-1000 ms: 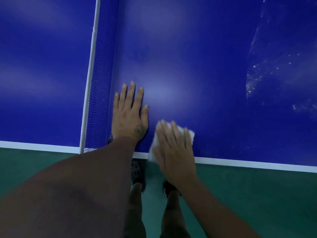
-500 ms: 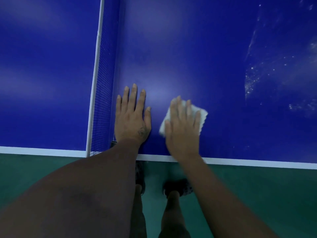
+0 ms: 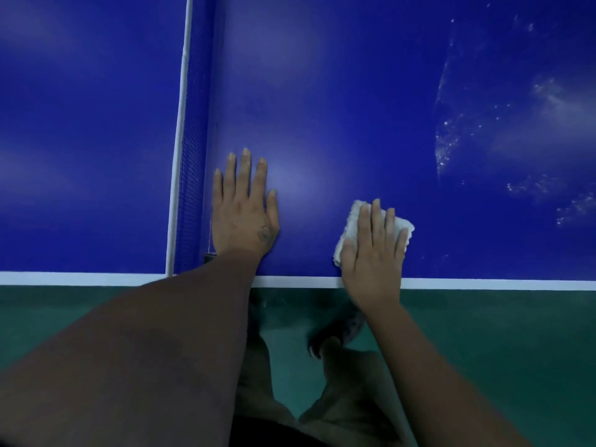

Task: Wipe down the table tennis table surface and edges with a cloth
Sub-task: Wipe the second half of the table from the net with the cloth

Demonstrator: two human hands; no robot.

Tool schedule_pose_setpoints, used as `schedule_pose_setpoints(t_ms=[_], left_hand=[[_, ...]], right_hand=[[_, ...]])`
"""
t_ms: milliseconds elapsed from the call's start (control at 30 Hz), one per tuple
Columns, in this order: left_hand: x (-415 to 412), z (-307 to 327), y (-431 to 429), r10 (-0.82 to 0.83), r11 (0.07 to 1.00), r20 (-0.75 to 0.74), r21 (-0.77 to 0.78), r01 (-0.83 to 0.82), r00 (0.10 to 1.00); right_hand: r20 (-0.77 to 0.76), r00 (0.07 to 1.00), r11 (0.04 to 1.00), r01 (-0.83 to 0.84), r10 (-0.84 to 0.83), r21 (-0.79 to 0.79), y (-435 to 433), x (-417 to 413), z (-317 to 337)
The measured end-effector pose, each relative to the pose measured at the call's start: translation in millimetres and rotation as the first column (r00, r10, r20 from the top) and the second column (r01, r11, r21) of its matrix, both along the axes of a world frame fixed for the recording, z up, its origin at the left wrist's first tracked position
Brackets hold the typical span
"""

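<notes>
The blue table tennis table [image 3: 338, 108] fills the upper view, with a white line along its near edge [image 3: 290, 281]. My right hand [image 3: 374, 253] lies flat with straight fingers on a folded white cloth [image 3: 350, 225], pressing it onto the surface just inside the near edge. My left hand [image 3: 243, 209] rests flat on the table, fingers spread, close to the net [image 3: 190, 175]. Whitish wet streaks and droplets [image 3: 451, 140] mark the surface to the far right of the cloth.
The net with its white top band [image 3: 180, 124] runs away from me at the left of my left hand. Below the table edge lies a green floor [image 3: 500, 343], where my legs and dark shoes [image 3: 335, 333] show.
My right hand has slid the cloth to the right along the near edge, away from my left hand. My left hand has stayed planted by the net.
</notes>
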State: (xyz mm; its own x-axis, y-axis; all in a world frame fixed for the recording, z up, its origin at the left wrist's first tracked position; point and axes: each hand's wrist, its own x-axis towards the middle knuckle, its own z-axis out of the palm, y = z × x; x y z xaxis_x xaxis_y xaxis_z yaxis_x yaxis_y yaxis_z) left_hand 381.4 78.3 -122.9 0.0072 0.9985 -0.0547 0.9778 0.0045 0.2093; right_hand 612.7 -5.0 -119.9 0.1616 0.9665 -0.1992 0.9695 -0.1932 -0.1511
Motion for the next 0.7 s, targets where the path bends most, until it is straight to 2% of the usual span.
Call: schedule_pose_setpoints(t_ms=[133,233,300,467,700], left_hand=[[3.3,3.5,1.2,-0.002,0.999,-0.03,-0.04,0.001,1.0],[15.9,6.6,7.6,0.064,0.996,-0.004,-0.058,-0.064,0.998],[30.1,11.1,13.4,0.116,0.992,0.028,-0.048,-0.115,0.993],[92.5,16.5,52.9,0.102,0.995,0.096,-0.001,-0.102,0.99],[186.8,12.9,160.6,0.151,0.987,0.109,0.041,-0.156,0.983]], right_hand=[[0.021,0.994,0.994,-0.107,0.107,-0.002,-37.3,0.9,-0.3],[0.027,0.979,0.98,-0.201,0.201,0.012,-17.9,18.8,-2.7],[0.048,0.965,0.965,-0.259,0.258,0.025,15.3,30.8,-3.0],[0.057,0.926,0.926,-0.376,0.374,0.039,136.7,68.8,-5.8],[0.032,0.905,0.905,-0.425,0.424,0.021,318.7,110.1,-8.0]])
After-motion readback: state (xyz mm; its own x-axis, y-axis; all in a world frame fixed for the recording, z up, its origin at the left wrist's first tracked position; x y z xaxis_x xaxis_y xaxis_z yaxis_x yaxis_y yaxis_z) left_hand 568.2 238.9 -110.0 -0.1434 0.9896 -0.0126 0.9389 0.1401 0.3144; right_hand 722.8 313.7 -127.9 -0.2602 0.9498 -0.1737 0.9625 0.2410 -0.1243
